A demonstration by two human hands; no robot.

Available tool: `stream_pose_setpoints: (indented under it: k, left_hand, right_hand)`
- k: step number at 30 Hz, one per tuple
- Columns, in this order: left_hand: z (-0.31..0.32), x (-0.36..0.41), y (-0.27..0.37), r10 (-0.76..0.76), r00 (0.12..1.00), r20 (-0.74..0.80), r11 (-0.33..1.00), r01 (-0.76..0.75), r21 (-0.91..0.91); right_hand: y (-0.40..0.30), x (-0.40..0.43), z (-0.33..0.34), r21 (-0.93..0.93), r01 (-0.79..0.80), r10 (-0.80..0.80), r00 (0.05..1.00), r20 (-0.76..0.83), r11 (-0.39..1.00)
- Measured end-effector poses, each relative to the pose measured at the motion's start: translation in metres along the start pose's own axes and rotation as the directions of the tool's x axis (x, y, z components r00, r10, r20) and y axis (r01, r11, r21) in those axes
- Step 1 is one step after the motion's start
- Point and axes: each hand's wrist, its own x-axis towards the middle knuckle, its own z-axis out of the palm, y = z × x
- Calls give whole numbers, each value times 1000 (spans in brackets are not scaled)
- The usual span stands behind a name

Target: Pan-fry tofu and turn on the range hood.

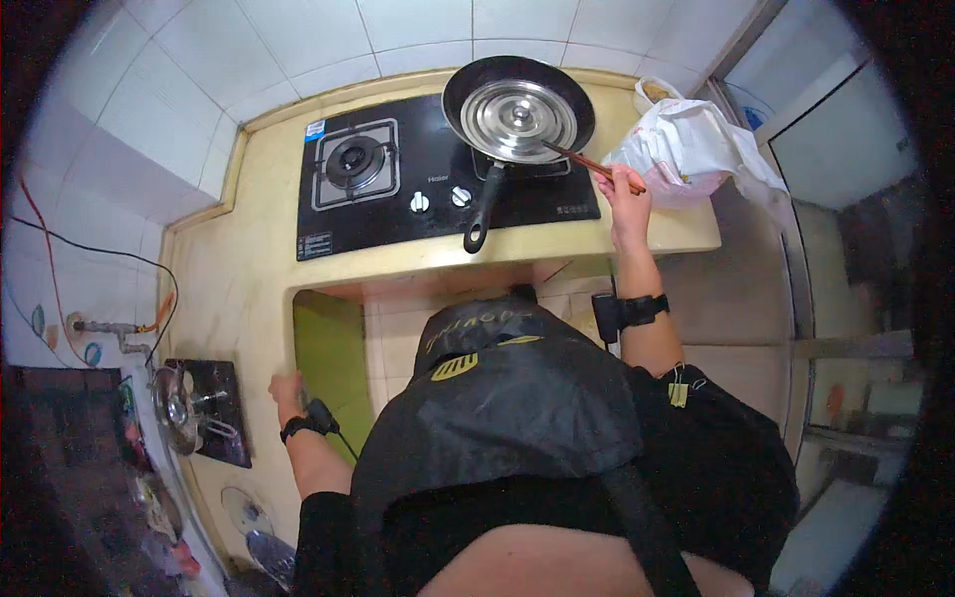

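A black frying pan [455, 97] stands on the right side of a black glass gas hob [388, 231], its handle pointing towards me. Inside it lies a round steel lid [485, 112] with a centre knob; what is beneath the lid is hidden. My right hand [625, 198] grips brown chopsticks [597, 166], whose tips reach the lid's near right part. Low on the left, my left hand [287, 392] is at the inner edge of the yellowish countertop [254, 298]; it is blurred, and whether it holds anything cannot be told.
A white plastic bag [671, 142] stands right of the pan, near a small container [656, 91] at the wall. The left burner [354, 163] has no pan on it. On the left counter are a dark board [231, 425] and a metal lid or pot [175, 410].
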Motion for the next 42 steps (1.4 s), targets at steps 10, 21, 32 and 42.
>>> stream_pose_setpoints:
  k: [10, 21, 32, 42]
  left_hand:
    - [66, 99, -57, -9, 998, 58, 998, 5, 65]
    - [91, 80, -96, 20, 999, 30, 1000, -20, 3]
    - [53, 64, -44, 38, 999, -4, 991, -38, -127]
    - [52, 70, -45, 161, 987, -2, 986, -161, 42]
  right_hand:
    - [2, 7, -6, -33, 5, -5, 1000, 0, 999]
    - [-1, 19, -2, -38, 20, -19, 1000, 20, 999]
    - [-4, 24, -6, -81, -37, 38, 999, 6, 996]
    - [-2, 23, -7, -42, -37, 37, 999, -4, 998]
